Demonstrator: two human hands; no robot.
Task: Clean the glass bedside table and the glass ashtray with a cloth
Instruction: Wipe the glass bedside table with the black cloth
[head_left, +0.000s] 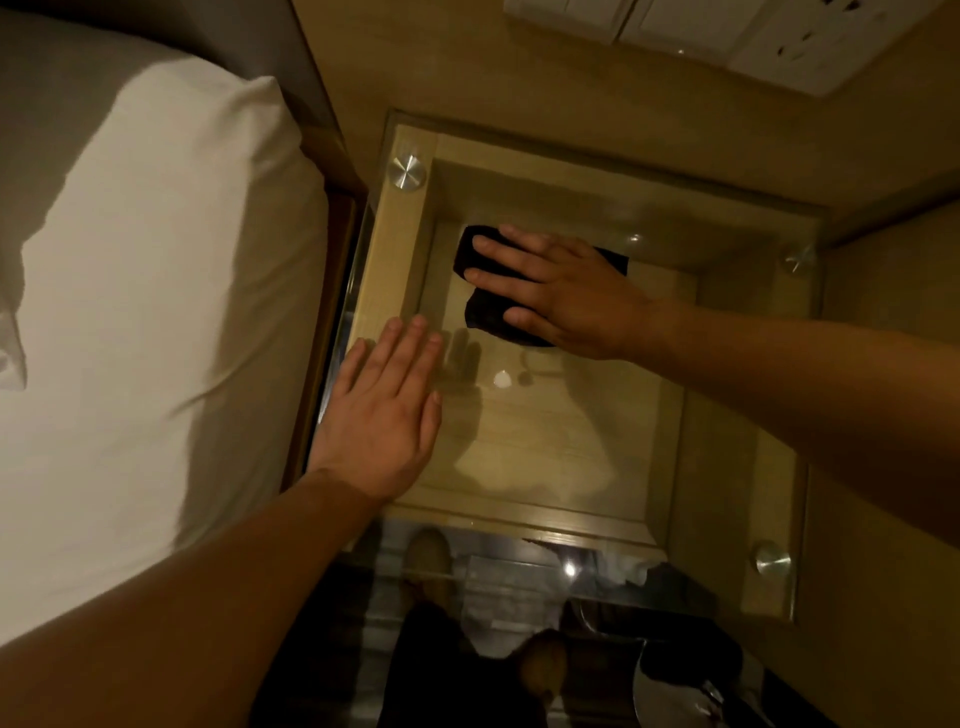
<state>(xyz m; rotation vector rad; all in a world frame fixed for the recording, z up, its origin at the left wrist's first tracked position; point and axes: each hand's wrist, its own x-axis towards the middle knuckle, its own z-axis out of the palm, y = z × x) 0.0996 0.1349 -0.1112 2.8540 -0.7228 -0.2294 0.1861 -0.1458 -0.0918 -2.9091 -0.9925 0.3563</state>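
The glass bedside table (566, 431) fills the middle of the view, a clear top held on a wooden frame by round metal studs. A dark cloth (488, 312) lies flat on the far part of the glass. My right hand (561, 291) presses down on the cloth with spread fingers, covering most of it. My left hand (384, 410) rests flat on the glass near the left edge, fingers together, holding nothing. No ashtray shows in this view.
A bed with a white pillow (171, 270) lies close along the table's left side. A wall panel with switches and sockets (727, 31) sits behind the table. Metal studs (407, 170) mark the glass corners. Dark floor shows below the front edge.
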